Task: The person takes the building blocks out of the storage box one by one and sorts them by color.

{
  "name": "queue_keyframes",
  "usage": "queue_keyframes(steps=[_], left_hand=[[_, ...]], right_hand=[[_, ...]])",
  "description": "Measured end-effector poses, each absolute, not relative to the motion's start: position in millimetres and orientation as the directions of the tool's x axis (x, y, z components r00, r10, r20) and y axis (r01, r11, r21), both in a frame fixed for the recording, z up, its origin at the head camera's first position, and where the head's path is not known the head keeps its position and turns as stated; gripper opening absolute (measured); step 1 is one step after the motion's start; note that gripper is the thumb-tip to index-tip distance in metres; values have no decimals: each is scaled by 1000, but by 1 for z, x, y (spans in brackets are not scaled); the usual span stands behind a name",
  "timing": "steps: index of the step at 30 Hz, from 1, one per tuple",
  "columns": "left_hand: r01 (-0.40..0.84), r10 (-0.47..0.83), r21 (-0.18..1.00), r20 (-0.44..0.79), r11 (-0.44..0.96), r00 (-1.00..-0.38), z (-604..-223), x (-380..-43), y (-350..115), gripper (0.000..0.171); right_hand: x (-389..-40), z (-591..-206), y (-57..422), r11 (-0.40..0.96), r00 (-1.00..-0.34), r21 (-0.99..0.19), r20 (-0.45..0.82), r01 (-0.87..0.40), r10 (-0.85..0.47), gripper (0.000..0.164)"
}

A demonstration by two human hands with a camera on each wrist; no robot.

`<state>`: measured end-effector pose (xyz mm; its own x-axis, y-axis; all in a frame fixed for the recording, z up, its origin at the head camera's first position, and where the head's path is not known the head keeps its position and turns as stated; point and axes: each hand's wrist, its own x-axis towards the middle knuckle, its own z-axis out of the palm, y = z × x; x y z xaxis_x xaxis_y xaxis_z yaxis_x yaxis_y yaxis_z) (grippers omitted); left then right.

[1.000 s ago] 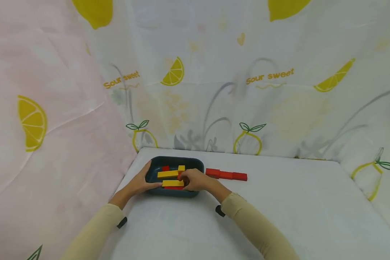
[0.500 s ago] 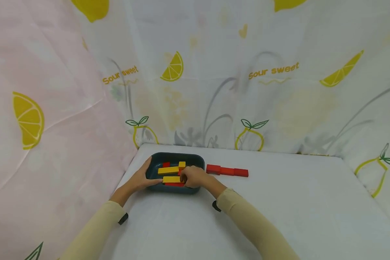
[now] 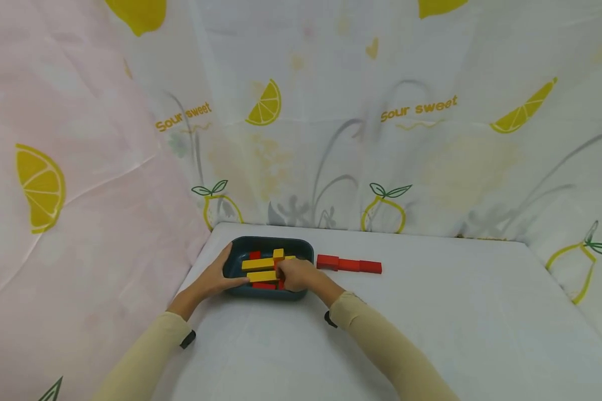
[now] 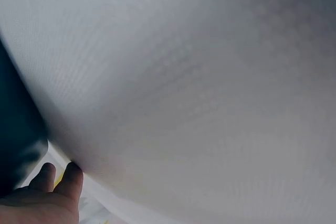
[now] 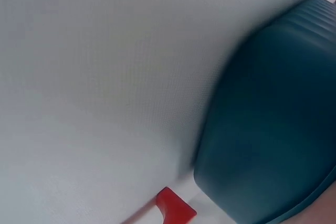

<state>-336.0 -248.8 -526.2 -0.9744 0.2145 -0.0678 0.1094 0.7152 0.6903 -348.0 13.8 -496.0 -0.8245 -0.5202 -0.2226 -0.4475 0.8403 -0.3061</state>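
A dark teal bin holds several red and yellow blocks. My left hand spans its left end with fingers spread along the rim. The thumb tip touches the end of the front yellow block. My right hand reaches inside with fingers curled, at a red block that they partly cover. Just behind those fingertips stands a small yellow block. A longer yellow block lies to its left. In the right wrist view, the teal bin's outer wall hides the fingertips.
Several red blocks lie in a row on the white-covered table, right of the bin. Behind the table hangs a lemon-printed cloth. Pink cloth borders the left side.
My right fingers have shifted slightly inside the bin. A yellow end now shows behind them and a bit of red below. My left hand stays at the bin's left end.
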Motion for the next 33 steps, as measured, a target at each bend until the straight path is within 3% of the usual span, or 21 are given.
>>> queue_keyframes(steps=[21, 33], left_hand=[[123, 217, 684, -52, 719, -975, -523, -339, -251, 120], [122, 226, 700, -58, 704, -972, -526, -337, -248, 120]], right_hand=[[-346, -498, 26, 723, -837, -489, 28, -488, -546, 35], [-347, -504, 33, 572, -844, -684, 120, -452, -524, 36]])
